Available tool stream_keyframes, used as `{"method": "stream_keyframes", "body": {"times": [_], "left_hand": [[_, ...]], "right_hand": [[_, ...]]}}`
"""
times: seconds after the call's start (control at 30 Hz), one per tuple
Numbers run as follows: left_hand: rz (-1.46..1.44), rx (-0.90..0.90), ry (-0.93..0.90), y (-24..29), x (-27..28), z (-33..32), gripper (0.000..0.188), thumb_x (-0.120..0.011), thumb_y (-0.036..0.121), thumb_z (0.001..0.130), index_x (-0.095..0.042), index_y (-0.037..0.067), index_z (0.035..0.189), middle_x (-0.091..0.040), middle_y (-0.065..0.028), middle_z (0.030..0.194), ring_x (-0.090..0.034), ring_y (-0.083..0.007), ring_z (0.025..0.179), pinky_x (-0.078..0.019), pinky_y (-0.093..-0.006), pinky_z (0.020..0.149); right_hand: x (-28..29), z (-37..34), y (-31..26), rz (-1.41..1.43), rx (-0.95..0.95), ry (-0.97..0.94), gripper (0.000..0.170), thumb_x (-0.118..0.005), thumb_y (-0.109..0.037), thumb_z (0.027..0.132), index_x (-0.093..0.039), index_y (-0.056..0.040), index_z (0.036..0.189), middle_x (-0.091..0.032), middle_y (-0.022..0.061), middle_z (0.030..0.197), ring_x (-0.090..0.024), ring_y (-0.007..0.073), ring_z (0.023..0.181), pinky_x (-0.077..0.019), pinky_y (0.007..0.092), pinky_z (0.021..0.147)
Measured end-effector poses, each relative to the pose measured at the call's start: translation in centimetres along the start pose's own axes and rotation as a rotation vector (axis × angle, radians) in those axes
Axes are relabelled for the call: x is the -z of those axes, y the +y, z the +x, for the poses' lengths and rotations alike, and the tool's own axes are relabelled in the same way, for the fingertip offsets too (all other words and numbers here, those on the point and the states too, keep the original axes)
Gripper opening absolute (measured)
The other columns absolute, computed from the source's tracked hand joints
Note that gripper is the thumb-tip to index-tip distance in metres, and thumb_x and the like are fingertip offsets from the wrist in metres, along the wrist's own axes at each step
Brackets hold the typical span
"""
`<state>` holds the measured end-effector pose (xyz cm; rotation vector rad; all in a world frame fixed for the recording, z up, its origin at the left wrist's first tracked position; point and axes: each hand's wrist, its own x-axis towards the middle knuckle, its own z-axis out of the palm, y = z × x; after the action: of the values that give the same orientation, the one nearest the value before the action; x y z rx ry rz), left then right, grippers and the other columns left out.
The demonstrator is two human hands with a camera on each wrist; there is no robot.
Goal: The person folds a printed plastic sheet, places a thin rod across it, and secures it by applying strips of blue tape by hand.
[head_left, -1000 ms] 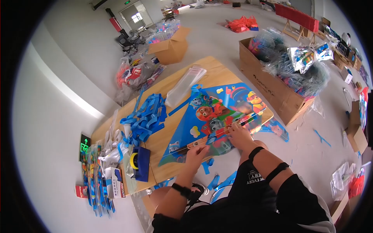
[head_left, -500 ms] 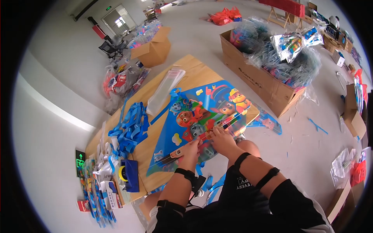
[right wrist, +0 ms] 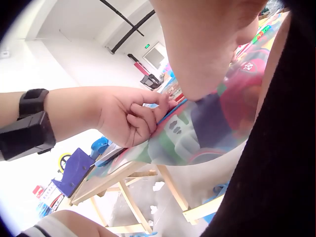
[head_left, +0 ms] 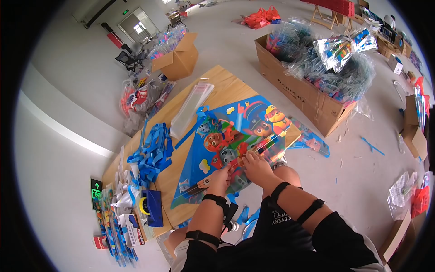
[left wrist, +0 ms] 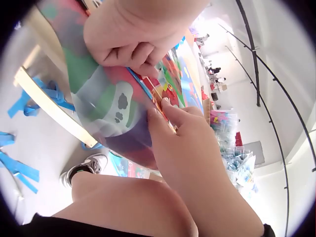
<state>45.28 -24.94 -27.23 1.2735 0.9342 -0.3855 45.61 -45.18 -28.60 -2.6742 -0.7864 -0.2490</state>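
Observation:
A blue triangular kite printed with cartoon dogs lies over the table's near edge, its lower part hanging toward the lap. Along its near side runs a folded strip with a thin rod line. My left hand pinches this strip, its other fingers curled in, as the right wrist view shows. A little to the right, my right hand grips the same strip between thumb and forefinger, seen in the left wrist view. A narrow blue edging passes between the two hands.
On the wooden table lie a heap of blue ribbon, clear plastic sleeves and a blue tape dispenser. Another printed piece shows past the table's right side. A large cardboard box of bagged goods stands beyond.
Over the second, my hands have come closer together along the kite's strip. The head view has shifted, so the table appears farther left. In the last half second little has moved.

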Motion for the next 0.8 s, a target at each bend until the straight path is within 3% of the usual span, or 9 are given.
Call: {"method": "stream_keyframes", "body": {"times": [0.17, 0.33, 0.47, 0.63, 0.8], "left_hand": [[0.108, -0.046, 0.117, 0.4, -1.3, -1.1, 0.022, -0.072, 0.032, 0.104, -0.075, 0.015, 0.090, -0.069, 0.0067, 0.074, -0.043, -0.0053, 0.049, -0.0289, -0.0263, 0.046], [0.269, -0.128, 0.202, 0.4, -1.6, -1.4, 0.028, -0.074, 0.032, 0.101, -0.078, 0.007, 0.089, -0.060, 0.0021, 0.067, -0.049, -0.0109, 0.050, -0.0343, -0.0294, 0.046], [0.366, -0.176, 0.217, 0.1, -1.0, 0.2, 0.030, -0.074, 0.033, 0.100, -0.079, 0.005, 0.090, -0.060, 0.0009, 0.067, -0.051, -0.0137, 0.050, -0.0380, -0.0313, 0.046], [0.579, -0.205, 0.238, 2.0, -1.7, -2.0, 0.036, -0.075, 0.034, 0.099, -0.078, 0.003, 0.081, -0.063, -0.0048, 0.064, -0.056, -0.0183, 0.052, -0.0453, -0.0362, 0.050], [0.798, -0.212, 0.207, 3.0, -0.8, 0.0, 0.041, -0.076, 0.039, 0.099, -0.079, 0.002, 0.081, -0.065, -0.0075, 0.065, -0.060, -0.0193, 0.054, -0.0443, -0.0365, 0.049]], "right_hand": [[0.1, 0.1, 0.2, 0.034, 0.004, 0.009, 0.060, -0.080, -0.028, 0.087, -0.060, -0.0013, 0.137, -0.059, 0.0168, 0.144, -0.051, 0.0338, 0.146, -0.0461, 0.0451, 0.118], [-0.2, 0.0, 0.1, 0.058, -0.013, 0.016, 0.060, -0.080, -0.027, 0.087, -0.061, -0.0011, 0.137, -0.059, 0.0166, 0.144, -0.050, 0.0334, 0.146, -0.0457, 0.0451, 0.119], [0.1, 0.1, 0.1, 0.050, -0.013, -0.012, 0.060, -0.079, -0.027, 0.087, -0.062, -0.0004, 0.138, -0.059, 0.0165, 0.144, -0.050, 0.0337, 0.147, -0.0449, 0.0453, 0.120], [0.0, 0.0, 0.1, 0.043, 0.001, 0.002, 0.062, -0.079, -0.026, 0.086, -0.063, 0.0005, 0.139, -0.059, 0.0169, 0.143, -0.050, 0.0342, 0.146, -0.0443, 0.0461, 0.120], [-0.9, 0.2, 0.1, 0.024, -0.002, 0.008, 0.059, -0.078, -0.026, 0.086, -0.064, 0.0000, 0.138, -0.060, 0.0164, 0.141, -0.052, 0.0340, 0.144, -0.0440, 0.0459, 0.120]]}}
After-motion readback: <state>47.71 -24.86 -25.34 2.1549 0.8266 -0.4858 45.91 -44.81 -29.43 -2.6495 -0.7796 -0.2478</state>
